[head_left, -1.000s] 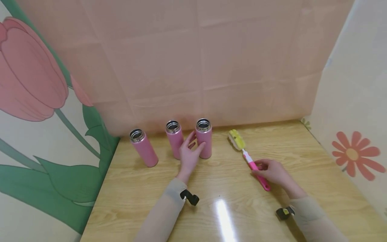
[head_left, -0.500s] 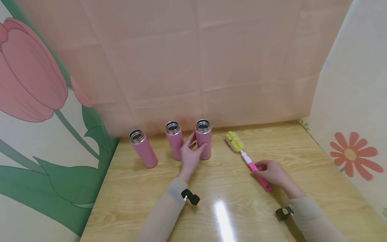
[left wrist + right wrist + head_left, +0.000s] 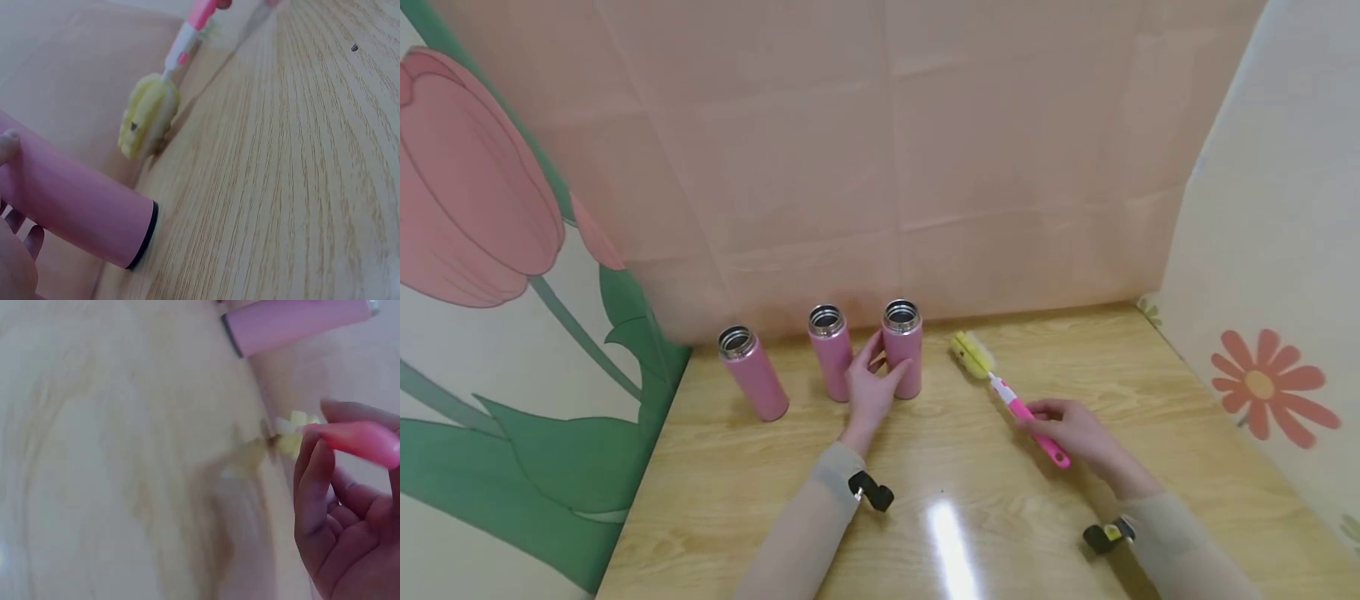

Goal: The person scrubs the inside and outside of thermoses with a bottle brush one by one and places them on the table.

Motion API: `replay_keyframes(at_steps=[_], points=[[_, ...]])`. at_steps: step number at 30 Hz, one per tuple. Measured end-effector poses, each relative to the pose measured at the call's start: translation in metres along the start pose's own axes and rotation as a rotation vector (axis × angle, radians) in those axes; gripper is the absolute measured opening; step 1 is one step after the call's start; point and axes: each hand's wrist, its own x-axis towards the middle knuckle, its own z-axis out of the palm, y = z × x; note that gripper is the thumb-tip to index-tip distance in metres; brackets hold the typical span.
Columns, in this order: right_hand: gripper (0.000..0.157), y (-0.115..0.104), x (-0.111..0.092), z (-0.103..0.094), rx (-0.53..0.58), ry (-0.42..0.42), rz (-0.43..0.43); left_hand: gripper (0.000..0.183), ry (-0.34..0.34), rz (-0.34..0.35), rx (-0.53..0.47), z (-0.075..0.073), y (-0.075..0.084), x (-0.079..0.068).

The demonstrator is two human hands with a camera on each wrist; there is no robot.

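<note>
A pink bottle (image 3: 903,347) with an open steel mouth stands upright, the rightmost of three alike. My left hand (image 3: 869,392) grips its lower body, thumb in front and fingers round the left side. My right hand (image 3: 1073,429) pinches the pink handle of a bottle brush (image 3: 1004,393), whose yellow and white sponge head (image 3: 973,355) points to the far left. In the left wrist view the sponge (image 3: 149,115) hangs above its shadow on the wood. Fingers and thumb close on the handle (image 3: 362,442) in the right wrist view.
Two more uncapped pink bottles, a middle one (image 3: 831,358) and a left one (image 3: 756,379), stand to the left of my left hand. Behind the wooden table (image 3: 700,500) hangs a pinkish cloth (image 3: 760,167). A flower-printed wall (image 3: 1255,250) borders the right side.
The brush has risen slightly off the table and its head has swung a little to the left in my right hand. My left hand still holds the same bottle in place.
</note>
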Motion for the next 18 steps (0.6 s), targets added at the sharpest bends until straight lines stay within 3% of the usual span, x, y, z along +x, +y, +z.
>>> replay_keyframes(at_steps=[8, 13, 18], points=[[0.064, -0.012, -0.010, -0.008, 0.360, -0.133, 0.037, 0.066, 0.009, -0.017, 0.018, 0.002, 0.001, -0.001], [0.068, -0.019, -0.012, -0.010, 0.466, -0.138, 0.072, 0.066, 0.009, -0.008, 0.001, 0.003, 0.001, 0.001], [0.069, -0.020, -0.013, -0.010, 0.482, -0.128, 0.077, 0.067, 0.014, -0.006, -0.009, 0.001, 0.000, 0.000]])
